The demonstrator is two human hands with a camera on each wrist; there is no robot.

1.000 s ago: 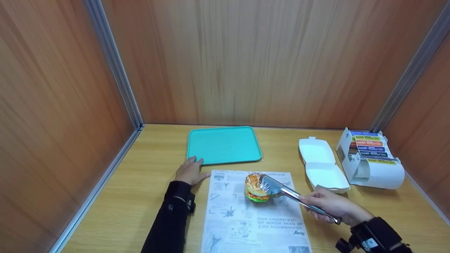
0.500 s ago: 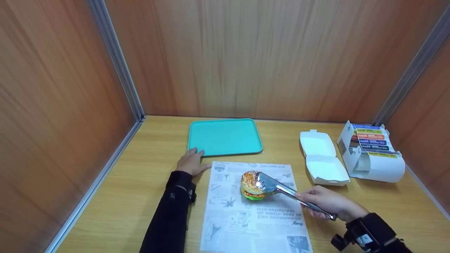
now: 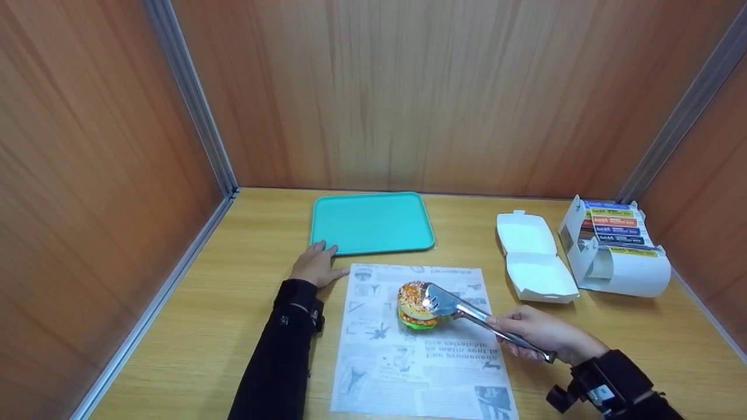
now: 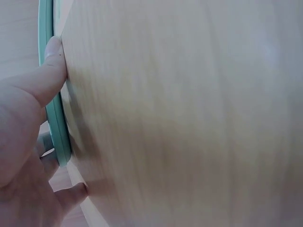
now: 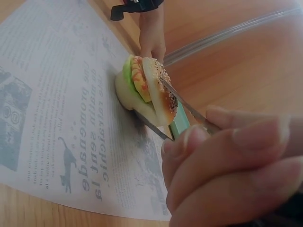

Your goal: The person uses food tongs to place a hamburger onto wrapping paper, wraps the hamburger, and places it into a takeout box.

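My right hand (image 3: 534,332) grips metal tongs (image 3: 467,311). Between the tongs' arms is a seeded-bun burger (image 3: 416,305) with lettuce and an orange-yellow filling. It stands at the upper middle of a newspaper-print paper sheet (image 3: 408,373). From the right wrist view, one tong arm lies on the burger's top bun (image 5: 163,94) and the other runs along its bottom bun. My left hand (image 3: 315,267) rests with spread fingers at the near left corner of a turquoise tray (image 3: 373,223). In the left wrist view its fingers overlap the tray's rim (image 4: 57,125).
An opened white clamshell box (image 3: 534,254) lies right of the sheet. Beside it stands a white rack (image 3: 627,271) with colourful labelled strips. Wooden panels (image 3: 379,93) wall in the table at the back and sides.
The tongs and burger have moved slightly left and nearer to me over the sheet. My left hand stays at the tray's corner. The head view has tilted a little.
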